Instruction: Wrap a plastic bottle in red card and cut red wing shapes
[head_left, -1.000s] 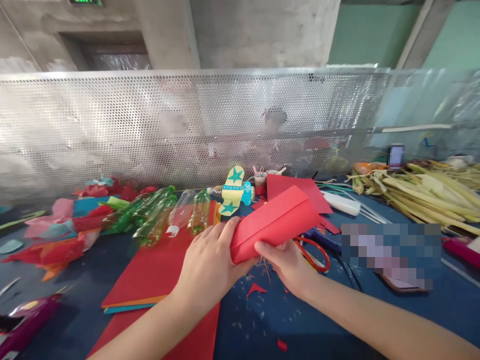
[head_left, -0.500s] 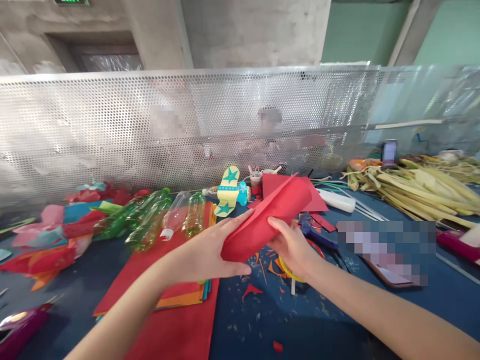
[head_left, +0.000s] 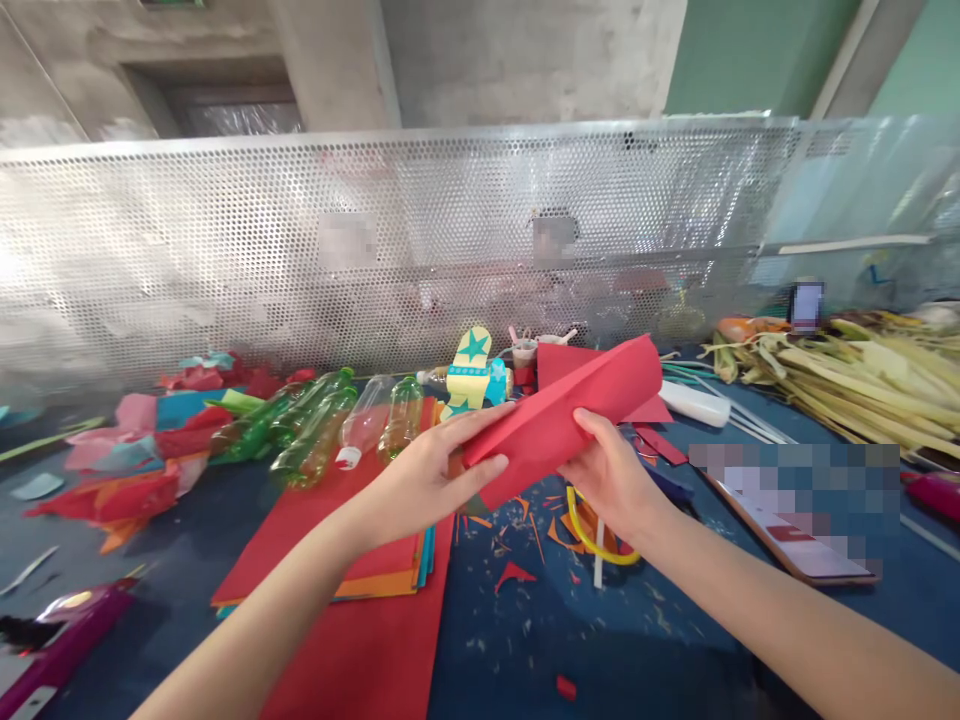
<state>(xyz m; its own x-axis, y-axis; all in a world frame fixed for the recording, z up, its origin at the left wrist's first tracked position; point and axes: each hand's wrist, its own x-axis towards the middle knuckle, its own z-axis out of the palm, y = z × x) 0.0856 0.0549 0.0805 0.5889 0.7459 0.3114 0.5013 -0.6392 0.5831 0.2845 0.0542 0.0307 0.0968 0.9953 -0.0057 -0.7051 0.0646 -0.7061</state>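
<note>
A sheet of red paper (head_left: 547, 430), curled into a loose roll, is held up over the table between both hands. My left hand (head_left: 427, 465) grips its left end, with the thumb on the near face and the fingers behind. My right hand (head_left: 607, 470) pinches the lower right side, thumb in front, other fingers underneath. The roll slants up to the right. Below the left forearm lies a stack of coloured sheets (head_left: 277, 530), red on top, over a larger red sheet (head_left: 360, 660). A yellow ring (head_left: 600, 550) lies below the right hand.
Several plastic bottles (head_left: 315, 430) lie at the back left, beside crumpled coloured paper (head_left: 127, 460). Behind them is a bottle craft with yellow wings (head_left: 469, 370). Dried husks (head_left: 825, 380) and a phone (head_left: 795, 540) are at the right. A perforated metal panel (head_left: 450, 230) stands behind.
The red roll has tilted flatter and shifted right. My left thumb has moved up onto the paper's near face. The whole view has shifted slightly.
</note>
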